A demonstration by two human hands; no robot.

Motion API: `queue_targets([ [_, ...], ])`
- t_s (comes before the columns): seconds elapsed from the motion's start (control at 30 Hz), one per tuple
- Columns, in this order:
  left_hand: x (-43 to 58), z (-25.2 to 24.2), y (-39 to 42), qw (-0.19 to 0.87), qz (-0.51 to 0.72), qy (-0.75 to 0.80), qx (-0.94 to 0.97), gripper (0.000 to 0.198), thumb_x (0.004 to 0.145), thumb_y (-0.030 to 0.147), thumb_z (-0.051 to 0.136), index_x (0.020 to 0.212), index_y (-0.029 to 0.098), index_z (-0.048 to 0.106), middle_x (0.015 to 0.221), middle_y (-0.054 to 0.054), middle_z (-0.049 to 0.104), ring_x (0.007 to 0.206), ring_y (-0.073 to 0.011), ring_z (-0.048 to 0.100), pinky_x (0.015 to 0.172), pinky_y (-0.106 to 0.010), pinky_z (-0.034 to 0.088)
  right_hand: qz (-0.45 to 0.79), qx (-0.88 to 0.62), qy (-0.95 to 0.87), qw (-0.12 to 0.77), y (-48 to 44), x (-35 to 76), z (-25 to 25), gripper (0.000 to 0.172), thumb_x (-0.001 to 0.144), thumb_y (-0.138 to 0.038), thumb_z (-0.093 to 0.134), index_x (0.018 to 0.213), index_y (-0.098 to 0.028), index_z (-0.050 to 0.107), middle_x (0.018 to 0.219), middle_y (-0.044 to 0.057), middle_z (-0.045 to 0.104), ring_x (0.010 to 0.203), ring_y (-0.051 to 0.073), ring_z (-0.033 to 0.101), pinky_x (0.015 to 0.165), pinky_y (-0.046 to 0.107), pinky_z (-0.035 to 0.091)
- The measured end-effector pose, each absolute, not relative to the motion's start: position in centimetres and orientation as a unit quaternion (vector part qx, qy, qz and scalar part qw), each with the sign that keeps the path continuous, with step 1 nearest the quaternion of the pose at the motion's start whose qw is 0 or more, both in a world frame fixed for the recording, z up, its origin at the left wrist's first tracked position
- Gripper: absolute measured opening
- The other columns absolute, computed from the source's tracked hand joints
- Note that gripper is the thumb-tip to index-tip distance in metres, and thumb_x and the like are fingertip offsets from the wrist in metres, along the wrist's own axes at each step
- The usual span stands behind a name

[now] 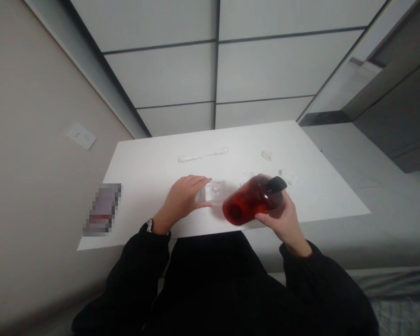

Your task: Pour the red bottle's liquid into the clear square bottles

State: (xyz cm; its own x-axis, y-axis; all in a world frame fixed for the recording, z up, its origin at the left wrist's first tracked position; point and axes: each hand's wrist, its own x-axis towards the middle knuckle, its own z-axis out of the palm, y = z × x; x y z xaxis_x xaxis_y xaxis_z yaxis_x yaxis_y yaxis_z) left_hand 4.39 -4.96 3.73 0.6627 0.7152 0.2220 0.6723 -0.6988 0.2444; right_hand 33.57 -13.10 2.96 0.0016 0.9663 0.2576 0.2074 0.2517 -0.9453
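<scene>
My right hand (283, 218) holds a red translucent bottle (250, 201) with a black cap, lifted off the white table (154, 168) and tipped on its side, cap pointing away to the right. My left hand (182, 198) is wrapped around a small clear container (213, 192) that stands on the table just left of the bottle. Whether the container holds anything is unclear.
A long clear strip (203, 155) lies across the far middle of the table. Small clear pieces (266, 155) lie at the far right, others (290, 176) behind the bottle. A blurred flat object (102, 210) rests at the left edge. A wall with a socket (81, 136) is on the left.
</scene>
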Motion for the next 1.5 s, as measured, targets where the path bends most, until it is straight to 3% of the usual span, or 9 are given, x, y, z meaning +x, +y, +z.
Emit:
queue_targets([
  [0.2, 4.1, 3.5, -4.2, 0.065, 0.155, 0.383, 0.908, 0.068, 0.092, 0.061, 0.077, 0.143, 0.018, 0.064, 0.135, -0.017, 0.075, 0.124, -0.0336, 0.071, 0.102, -0.048, 0.057, 0.465, -0.423, -0.631, 0.455, -14.9, 32.6, -0.3, 0.090, 0.076, -0.070, 0.086, 0.147, -0.024, 0.057, 0.148, 0.017, 0.065, 0.136, 0.036, 0.065, 0.116, 0.054, 0.053],
  [0.47, 3.0, 3.3, -2.1, 0.048, 0.163, 0.414, 0.894, 0.066, 0.094, 0.069, 0.069, 0.140, 0.022, 0.068, 0.135, -0.016, 0.075, 0.122, -0.0347, 0.072, 0.102, -0.049, 0.059, 0.414, -0.431, -0.671, 0.439, -13.1, 29.7, 0.4, 0.088, 0.079, -0.054, 0.090, 0.155, -0.029, 0.052, 0.158, 0.015, 0.056, 0.150, 0.036, 0.051, 0.128, 0.058, 0.038],
  [0.67, 2.2, 3.7, -1.7, 0.025, 0.165, 0.408, 0.898, 0.074, 0.095, 0.070, 0.065, 0.151, 0.021, 0.058, 0.144, -0.020, 0.070, 0.133, -0.0404, 0.067, 0.117, -0.063, 0.049, 0.383, -0.425, -0.690, 0.443, -13.3, 29.4, -0.4, 0.115, 0.082, -0.076, 0.079, 0.170, -0.030, 0.021, 0.168, 0.018, 0.044, 0.155, 0.034, 0.047, 0.128, 0.056, 0.040],
  [0.77, 2.0, 5.1, -3.4, 0.004, 0.214, 0.408, 0.888, 0.075, 0.101, 0.063, 0.061, 0.163, 0.024, 0.042, 0.157, -0.019, 0.060, 0.144, -0.0398, 0.059, 0.123, -0.069, 0.040, 0.295, -0.465, -0.716, 0.429, -14.2, 30.5, -0.8, 0.089, 0.104, -0.075, 0.041, 0.172, -0.029, 0.006, 0.173, 0.018, 0.037, 0.159, 0.029, 0.041, 0.125, 0.053, 0.045],
  [0.83, 2.4, 6.5, -5.1, 0.008, 0.253, 0.410, 0.876, 0.065, 0.107, 0.053, 0.056, 0.165, 0.030, 0.038, 0.158, -0.014, 0.061, 0.145, -0.0344, 0.059, 0.126, -0.063, 0.041, 0.250, -0.506, -0.725, 0.395, -14.3, 31.5, -1.2, 0.064, 0.113, -0.055, 0.028, 0.171, -0.031, 0.016, 0.173, 0.014, 0.037, 0.160, 0.027, 0.038, 0.126, 0.055, 0.043],
  [0.97, 4.9, 8.5, -8.2, 0.088, 0.275, 0.342, 0.894, 0.058, 0.110, 0.048, 0.051, 0.164, 0.033, 0.037, 0.155, -0.011, 0.064, 0.143, -0.0285, 0.062, 0.125, -0.054, 0.046, 0.204, -0.539, -0.760, 0.301, -12.8, 33.6, -2.4, 0.056, 0.110, -0.051, 0.047, 0.163, -0.031, 0.045, 0.171, 0.013, 0.042, 0.161, 0.035, 0.036, 0.129, 0.068, 0.031],
  [1.33, 7.8, 9.1, -9.2, 0.144, 0.308, 0.307, 0.889, 0.028, 0.106, 0.035, 0.063, 0.132, 0.023, 0.065, 0.122, -0.009, 0.079, 0.112, -0.0246, 0.076, 0.100, -0.044, 0.064, 0.120, -0.603, -0.750, 0.244, -8.8, 40.7, -2.9, 0.063, 0.110, -0.056, 0.043, 0.160, -0.018, 0.048, 0.170, 0.023, 0.039, 0.162, 0.041, 0.031, 0.126, 0.076, 0.025],
  [1.43, 8.2, 9.3, -9.4, 0.147, 0.308, 0.297, 0.892, 0.029, 0.107, 0.031, 0.062, 0.134, 0.023, 0.065, 0.121, -0.009, 0.079, 0.111, -0.0240, 0.075, 0.098, -0.042, 0.063, 0.130, -0.564, -0.765, 0.282, -11.1, 38.7, -0.7, 0.057, 0.110, -0.056, 0.043, 0.160, -0.029, 0.048, 0.174, 0.012, 0.036, 0.165, 0.035, 0.025, 0.132, 0.068, 0.021],
  [1.5, 8.5, 9.4, -9.5, 0.146, 0.306, 0.290, 0.895, 0.029, 0.108, 0.028, 0.060, 0.135, 0.023, 0.065, 0.121, -0.009, 0.079, 0.112, -0.0236, 0.074, 0.099, -0.041, 0.062, 0.225, -0.476, -0.764, 0.374, -13.0, 35.9, 0.5, 0.078, 0.102, -0.068, 0.057, 0.167, -0.032, 0.034, 0.173, 0.012, 0.039, 0.162, 0.034, 0.034, 0.132, 0.062, 0.030],
])
